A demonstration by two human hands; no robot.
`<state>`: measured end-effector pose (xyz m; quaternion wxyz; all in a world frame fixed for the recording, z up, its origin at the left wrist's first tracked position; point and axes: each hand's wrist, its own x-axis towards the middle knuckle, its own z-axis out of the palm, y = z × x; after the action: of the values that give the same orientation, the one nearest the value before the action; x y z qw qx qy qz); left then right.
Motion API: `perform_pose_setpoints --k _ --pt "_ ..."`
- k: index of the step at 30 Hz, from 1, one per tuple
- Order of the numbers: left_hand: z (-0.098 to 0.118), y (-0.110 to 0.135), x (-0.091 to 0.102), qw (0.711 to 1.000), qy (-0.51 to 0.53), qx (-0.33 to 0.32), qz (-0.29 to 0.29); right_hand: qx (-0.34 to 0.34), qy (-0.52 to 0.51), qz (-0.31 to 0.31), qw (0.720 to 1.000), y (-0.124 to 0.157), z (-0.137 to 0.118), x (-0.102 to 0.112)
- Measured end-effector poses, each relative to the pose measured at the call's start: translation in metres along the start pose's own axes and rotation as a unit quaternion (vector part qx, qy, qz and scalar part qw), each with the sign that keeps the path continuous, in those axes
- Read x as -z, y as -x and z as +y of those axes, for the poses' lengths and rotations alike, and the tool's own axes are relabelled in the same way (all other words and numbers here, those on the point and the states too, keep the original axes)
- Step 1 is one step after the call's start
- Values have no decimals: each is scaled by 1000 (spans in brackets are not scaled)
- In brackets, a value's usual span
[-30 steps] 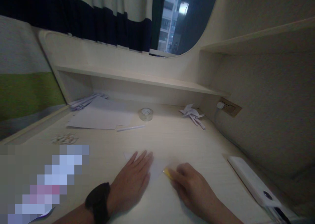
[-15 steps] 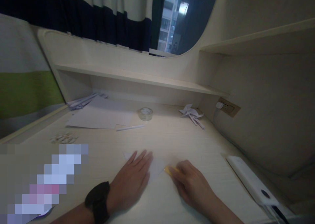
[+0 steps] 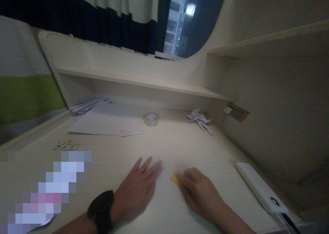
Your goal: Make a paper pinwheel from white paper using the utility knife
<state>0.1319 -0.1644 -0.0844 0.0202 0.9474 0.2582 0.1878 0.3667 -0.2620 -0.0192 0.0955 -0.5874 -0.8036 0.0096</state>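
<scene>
My left hand (image 3: 140,186) lies flat with fingers spread on a thin white piece of paper (image 3: 162,180), covering most of it. One pale corner shows beyond the fingertips. Close by on the right, my right hand (image 3: 196,189) is closed in a pinch around a small yellow tool (image 3: 175,178) that looks like a utility knife. Its front end is at the paper's right side, and motion blur hides the tip. A dark watch (image 3: 100,206) is on my left wrist.
Behind lie white paper sheets (image 3: 97,121), a paper stick (image 3: 135,134), a clear tape roll (image 3: 151,119) and paper pinwheels (image 3: 199,119). Small pale pieces (image 3: 66,145) are heaped at left. A white power strip (image 3: 259,184) runs along the right; a blurred-out item (image 3: 55,182) sits front left.
My left hand's fingers have slid slightly right across the paper, covering more of it. The right hand keeps its pinch on the yellow tool, nearly in the same place.
</scene>
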Motion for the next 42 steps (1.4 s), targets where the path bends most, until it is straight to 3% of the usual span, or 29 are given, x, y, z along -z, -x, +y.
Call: perform_pose_setpoints --k 3,9,17,32,42 --pt "-2 -1 -2 1000 1 0 -11 21 -18 8 1000 -4 5 4" --pt "-1 1 6 1000 -2 -8 -28 153 -60 -38 986 -19 17 8" --pt "1 0 11 999 -2 -9 -31 166 -62 -46 983 -20 30 6" --pt "4 -1 14 1000 -11 -6 -29 84 -10 -46 995 -11 16 4" --pt "5 -1 18 999 -14 -5 -47 -93 -41 6 995 -6 14 -3"
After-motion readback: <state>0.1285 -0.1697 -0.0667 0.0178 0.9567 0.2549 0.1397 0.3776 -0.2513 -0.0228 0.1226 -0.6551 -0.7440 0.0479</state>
